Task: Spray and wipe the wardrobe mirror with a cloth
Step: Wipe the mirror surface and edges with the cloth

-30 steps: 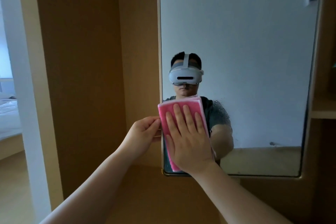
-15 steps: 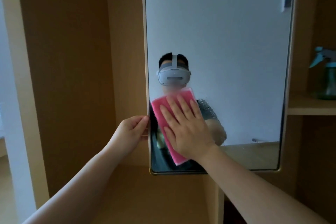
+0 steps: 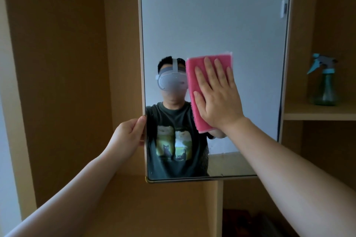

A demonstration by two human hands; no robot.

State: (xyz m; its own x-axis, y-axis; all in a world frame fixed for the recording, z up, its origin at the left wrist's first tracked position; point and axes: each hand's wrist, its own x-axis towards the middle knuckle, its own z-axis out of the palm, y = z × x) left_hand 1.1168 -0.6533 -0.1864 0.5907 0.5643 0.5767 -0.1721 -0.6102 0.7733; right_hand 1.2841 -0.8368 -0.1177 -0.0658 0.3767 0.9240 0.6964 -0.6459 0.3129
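Flat right hand (image 3: 217, 100) presses cloth (image 3: 194, 63) on mirror (image 3: 212, 15), left hand (image 3: 128, 136) pinching its edge; pushing hard could swing it.

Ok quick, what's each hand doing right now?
Left hand: closed, gripping the mirror by its left edge.
Right hand: open, fingers flat, pressing the pink cloth on the glass.

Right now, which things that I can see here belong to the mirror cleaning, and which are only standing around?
For the job: mirror, held at its left edge by the left hand; pink cloth, pressed on it by the right hand; spray bottle.
Only there: shelf under the bottle; wardrobe panel on the left.
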